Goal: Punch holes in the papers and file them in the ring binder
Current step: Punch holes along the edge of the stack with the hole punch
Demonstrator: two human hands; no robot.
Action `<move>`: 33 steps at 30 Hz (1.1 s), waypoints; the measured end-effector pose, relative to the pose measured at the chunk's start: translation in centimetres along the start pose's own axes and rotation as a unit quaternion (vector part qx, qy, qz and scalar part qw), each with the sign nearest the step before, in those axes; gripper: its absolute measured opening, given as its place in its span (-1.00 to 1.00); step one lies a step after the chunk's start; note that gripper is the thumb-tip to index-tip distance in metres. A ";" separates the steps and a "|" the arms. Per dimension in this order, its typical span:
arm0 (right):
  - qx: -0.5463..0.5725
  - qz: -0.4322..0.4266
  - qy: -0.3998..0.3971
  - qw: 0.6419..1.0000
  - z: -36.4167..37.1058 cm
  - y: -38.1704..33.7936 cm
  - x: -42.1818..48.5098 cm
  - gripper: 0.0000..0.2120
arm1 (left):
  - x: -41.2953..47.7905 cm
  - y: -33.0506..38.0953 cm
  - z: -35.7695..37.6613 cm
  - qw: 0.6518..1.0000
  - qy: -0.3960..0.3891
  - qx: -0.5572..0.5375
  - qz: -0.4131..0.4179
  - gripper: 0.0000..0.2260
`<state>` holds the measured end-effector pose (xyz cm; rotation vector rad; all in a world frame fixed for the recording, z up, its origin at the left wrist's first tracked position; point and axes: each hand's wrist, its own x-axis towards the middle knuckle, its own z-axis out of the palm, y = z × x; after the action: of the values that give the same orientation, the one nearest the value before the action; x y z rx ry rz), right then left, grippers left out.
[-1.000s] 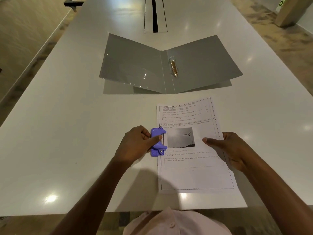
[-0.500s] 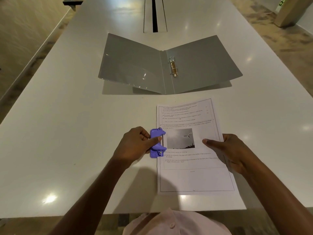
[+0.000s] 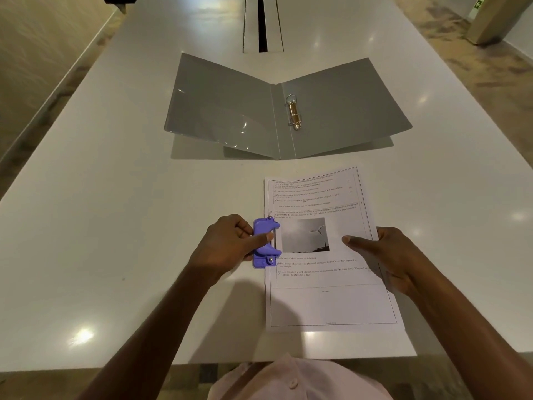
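Observation:
Printed papers point(image 3: 328, 301) lie on the white table point(image 3: 101, 226) near its front edge. A small purple hole punch point(image 3: 265, 243) sits at the middle of their left edge. My left hand point(image 3: 227, 246) grips the punch, thumb across its top. My right hand point(image 3: 383, 255) holds the papers' right edge, thumb lying flat on the sheet and fingers under or beside the edge. An open grey ring binder point(image 3: 225, 111) lies farther back, its gold ring mechanism point(image 3: 294, 114) beside the spine.
A cable slot point(image 3: 262, 24) runs along the table's centre behind the binder. The floor drops away on both sides. A cardboard box point(image 3: 490, 18) stands on the floor at the far right.
Both hands, the punch and the papers have stayed almost where they were; only a slight shift of the view shows.

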<state>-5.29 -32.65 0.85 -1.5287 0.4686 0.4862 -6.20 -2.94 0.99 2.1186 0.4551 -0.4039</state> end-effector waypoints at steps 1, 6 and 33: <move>-0.001 0.001 -0.001 1.000 0.0 0.0 0.1 -0.86 | 0.0 0.0 -0.1 1.000 -0.001 -0.006 0.000 -0.61; -0.006 0.006 0.004 1.000 -0.1 0.0 0.2 -0.82 | 0.2 0.2 -0.1 1.000 -0.007 0.004 -0.007 -0.60; -0.022 0.008 0.025 0.999 -0.2 0.2 0.7 -0.75 | 1.2 0.2 -0.3 0.999 -0.038 0.008 -0.029 -0.61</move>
<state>-4.83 -32.85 0.33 -1.5822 0.5117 0.4747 -5.03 -2.58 0.71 2.1011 0.4710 -0.5199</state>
